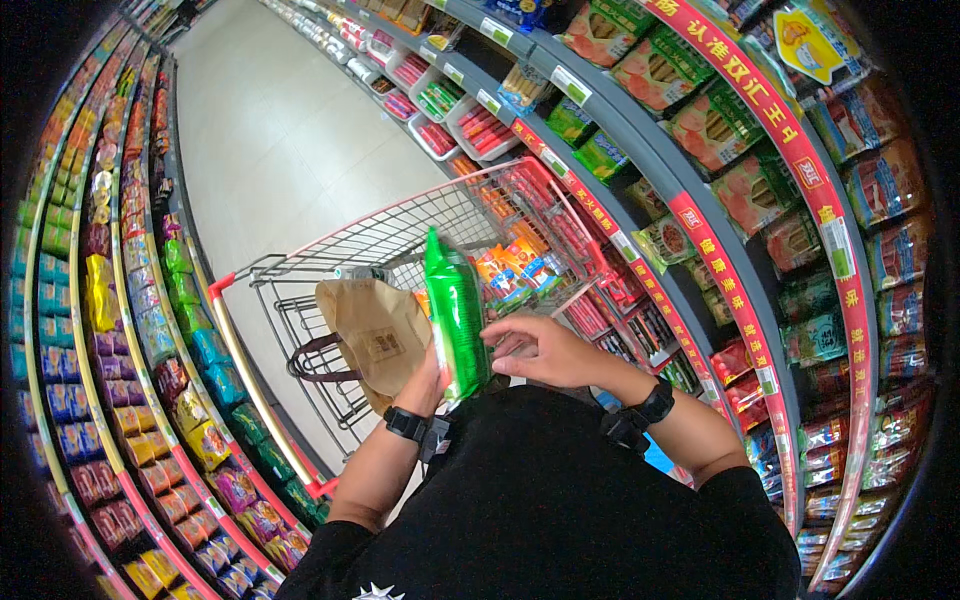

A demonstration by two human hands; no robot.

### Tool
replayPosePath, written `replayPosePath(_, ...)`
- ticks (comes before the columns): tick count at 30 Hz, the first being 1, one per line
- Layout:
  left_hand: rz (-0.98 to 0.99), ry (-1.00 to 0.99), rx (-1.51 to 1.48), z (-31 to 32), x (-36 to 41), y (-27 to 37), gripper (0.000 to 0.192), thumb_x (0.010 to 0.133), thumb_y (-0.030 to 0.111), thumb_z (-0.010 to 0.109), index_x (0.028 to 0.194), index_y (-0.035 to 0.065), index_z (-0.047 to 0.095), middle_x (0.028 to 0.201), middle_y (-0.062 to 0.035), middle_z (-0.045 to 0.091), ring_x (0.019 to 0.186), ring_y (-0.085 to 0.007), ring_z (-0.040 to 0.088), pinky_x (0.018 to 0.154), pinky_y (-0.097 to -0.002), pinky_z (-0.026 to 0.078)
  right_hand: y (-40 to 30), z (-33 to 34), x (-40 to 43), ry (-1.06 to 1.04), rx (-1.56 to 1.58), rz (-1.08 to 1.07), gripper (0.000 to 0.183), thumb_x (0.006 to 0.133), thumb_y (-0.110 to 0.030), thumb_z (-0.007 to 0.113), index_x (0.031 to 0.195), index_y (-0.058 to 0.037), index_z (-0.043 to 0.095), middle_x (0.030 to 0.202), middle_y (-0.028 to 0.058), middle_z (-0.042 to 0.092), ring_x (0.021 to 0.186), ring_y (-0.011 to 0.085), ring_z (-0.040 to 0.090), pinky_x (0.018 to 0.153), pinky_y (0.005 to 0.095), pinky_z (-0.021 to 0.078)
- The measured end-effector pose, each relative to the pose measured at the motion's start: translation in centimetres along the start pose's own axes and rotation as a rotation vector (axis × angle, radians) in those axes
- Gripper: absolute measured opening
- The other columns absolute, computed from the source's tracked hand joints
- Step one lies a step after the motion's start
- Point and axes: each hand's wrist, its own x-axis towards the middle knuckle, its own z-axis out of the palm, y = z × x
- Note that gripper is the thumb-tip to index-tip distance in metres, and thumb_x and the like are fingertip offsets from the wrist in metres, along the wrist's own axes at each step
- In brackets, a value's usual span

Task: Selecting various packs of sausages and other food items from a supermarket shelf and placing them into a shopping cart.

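Note:
A shiny green plastic food package (463, 322) stands on edge in front of my chest. My left hand (430, 375) grips its near left side, with most of the fingers hidden behind it. My right hand (532, 346) is at the package's right side, fingers curled and partly spread; whether the fingertips touch it I cannot tell. Beyond and below is a wire shopping cart (360, 251) with red trim. Inside the cart sit a brown paper bag (375, 337) with a dark handle and several orange and white snack packets (521, 266).
Shelves of packaged sausages (739, 120) with red printed strips curve along my right, close to the cart. Low white bins (480, 127) of packets line the shelf farther on. Snack shelves (112, 300) run along the left. A pale tiled aisle floor (277, 127) stretches ahead.

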Motion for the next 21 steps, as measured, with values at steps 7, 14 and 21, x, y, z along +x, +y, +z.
replayPosePath(7, 0.059, 0.198, 0.268, -1.5, -1.0, -0.1, 0.03, 0.095, 0.017, 0.048, 0.118, -0.0003, 0.045, 0.11, -0.0111, 0.058, 0.096, -0.0178, 0.061, 0.084, -0.0307, 0.053, 5.3, -0.1, 1.4, 0.148, 0.059, 0.255, 0.046, 0.091, -0.034, 0.056, 0.124, -0.0045, 0.045, 0.113, 0.0094, 0.055, 0.099, 0.0158, 0.057, 0.069, 0.0313, 0.0551)
replayPosePath(14, -0.087, 0.214, 0.236, -6.1, -0.9, -2.3, 0.029, 0.093, 0.017, 0.053, 0.114, -0.0005, 0.048, 0.105, -0.0074, 0.059, 0.096, -0.0143, 0.059, 0.083, -0.029, 0.051, 7.6, -0.3, 1.3, 0.035, 0.458, 0.741, 0.042, 0.09, -0.036, 0.055, 0.115, -0.0028, 0.052, 0.095, 0.0096, 0.061, 0.063, 0.0169, 0.064, 0.055, 0.0261, 0.0543)
replayPosePath(21, -0.017, 0.353, 0.29, -9.7, 1.6, -0.2, 0.033, 0.09, 0.017, 0.056, 0.116, -0.0013, 0.047, 0.106, -0.0091, 0.059, 0.092, -0.0164, 0.061, 0.083, -0.0299, 0.051, 6.8, -2.8, -1.3, 0.131, 0.356, 0.635, 0.045, 0.09, -0.029, 0.053, 0.124, 0.0001, 0.048, 0.097, 0.009, 0.064, 0.074, 0.0153, 0.063, 0.061, 0.0273, 0.0525)
